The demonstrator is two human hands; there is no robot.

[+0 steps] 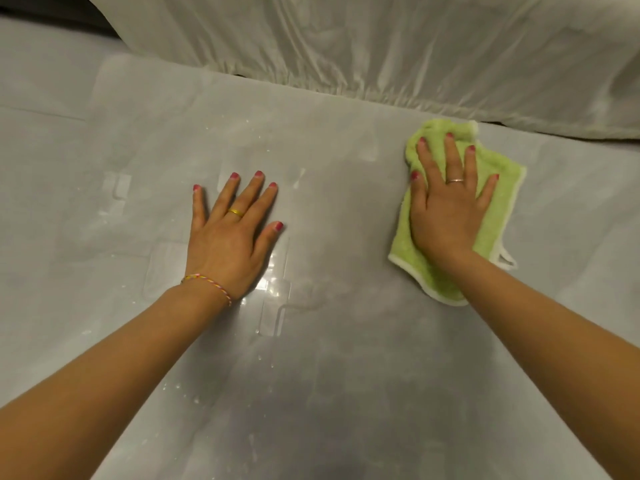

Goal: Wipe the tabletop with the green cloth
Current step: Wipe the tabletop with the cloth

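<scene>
Bench (329, 375) is mid-wipe: your right hand (446, 209), fingers spread, presses the cloth (498, 216) at two o'clock. Left hand (228, 237) lies flat, spread. Next, sweep toward nine o'clock.

A pale sheet (381, 39) hangs in loose folds and creases across the far side. To the left lies a grey floor (34, 81), with a dark strip in the top left corner. Soft, dim light falls evenly, throwing faint shadows near the bottom.
</scene>
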